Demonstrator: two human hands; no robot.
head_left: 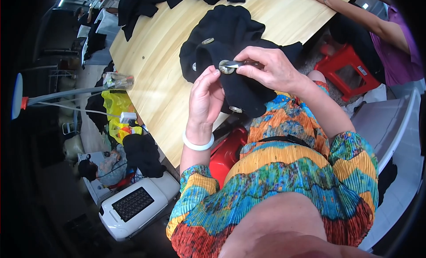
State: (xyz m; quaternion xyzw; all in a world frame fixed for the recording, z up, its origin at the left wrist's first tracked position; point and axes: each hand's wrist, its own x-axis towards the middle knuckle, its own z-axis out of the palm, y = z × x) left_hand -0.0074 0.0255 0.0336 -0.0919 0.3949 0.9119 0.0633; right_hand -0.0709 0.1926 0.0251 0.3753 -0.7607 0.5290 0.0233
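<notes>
By the table (151,82), left hand (205,98) pinches a black garment (224,31), right hand (276,70) a slim tool (254,63); the stool label (362,70) is unreadable

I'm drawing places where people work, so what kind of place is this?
Probably a clothes workshop. A black garment with big round buttons lies partly on the wooden table, more black cloth lies at its far side, and the right hand holds a small tool at one button.

The black garment (213,29) lies bunched on the counter (153,87), its near part past the edge. The slim dark tool (249,64) has its pale tip over a round, shiny button (224,70).
</notes>
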